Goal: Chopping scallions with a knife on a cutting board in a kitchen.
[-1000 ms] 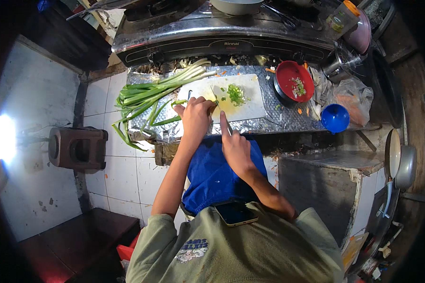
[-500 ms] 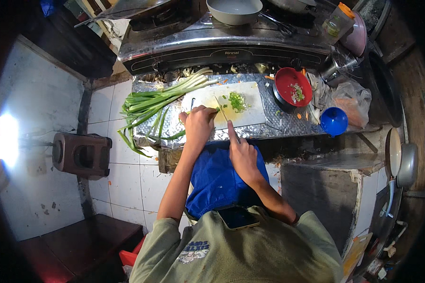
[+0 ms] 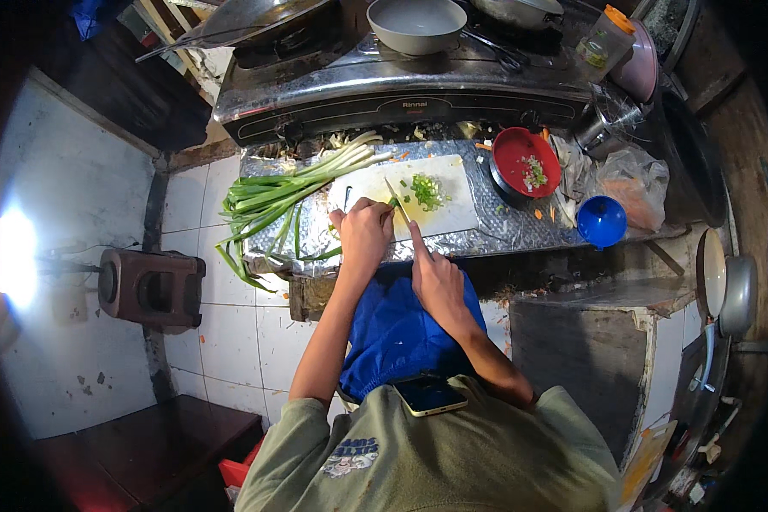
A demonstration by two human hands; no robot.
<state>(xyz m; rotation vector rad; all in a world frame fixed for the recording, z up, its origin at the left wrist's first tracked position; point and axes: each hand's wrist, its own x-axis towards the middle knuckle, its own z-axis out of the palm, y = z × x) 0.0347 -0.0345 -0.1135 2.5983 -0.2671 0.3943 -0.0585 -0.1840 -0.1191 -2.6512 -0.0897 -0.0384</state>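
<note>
My right hand is closed round the handle of a knife, its forefinger stretched along the top of the blade. The blade rests at the cut end of a green onion on the white cutting board. My left hand pinches that green onion just left of the blade, hiding most of it. Chopped green onion lies in a small heap right of the knife. A bunch of whole green onions is spread over the board's left side, leafy ends hanging past the counter edge.
Right of the board stand a red bowl with chopped bits and a blue bowl. A plastic bag sits beside them. Behind is a gas stove bearing a grey bowl and pans. A brown stool is at left.
The whole view has shifted slightly. My left hand has turned and closed further over the green onion, close to the blade. The knife stays at nearly the same spot.
</note>
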